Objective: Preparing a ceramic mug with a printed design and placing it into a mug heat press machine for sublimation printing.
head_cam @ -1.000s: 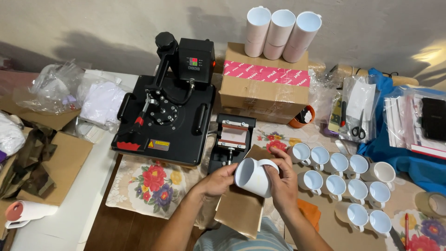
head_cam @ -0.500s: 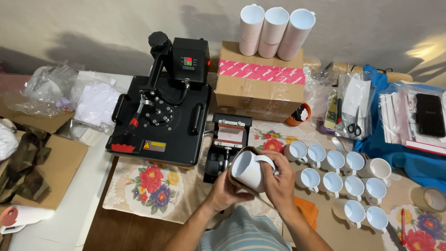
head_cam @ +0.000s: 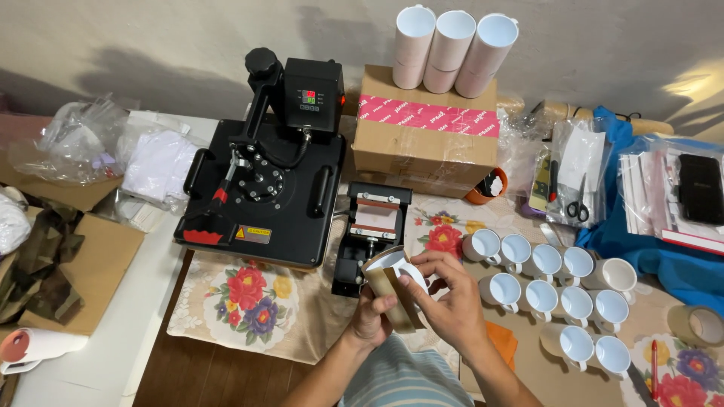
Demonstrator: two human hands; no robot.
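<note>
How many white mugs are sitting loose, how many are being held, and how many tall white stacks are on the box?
loose white mugs: 11
held mug: 1
tall white stacks: 3
Total: 15

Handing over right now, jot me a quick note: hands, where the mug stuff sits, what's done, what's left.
Left hand: grips the white mug from below.
Right hand: fingers on the brown sheet lying around the mug's side.
Small mug press: on the floral cloth just beyond the mug, nothing loaded in it.
Flat heat press: behind left.
Bare white mugs: in rows to the right.
Done: sheet is partly around this mug.
Left: by how things lie, the rows of bare mugs are unwrapped.
</note>
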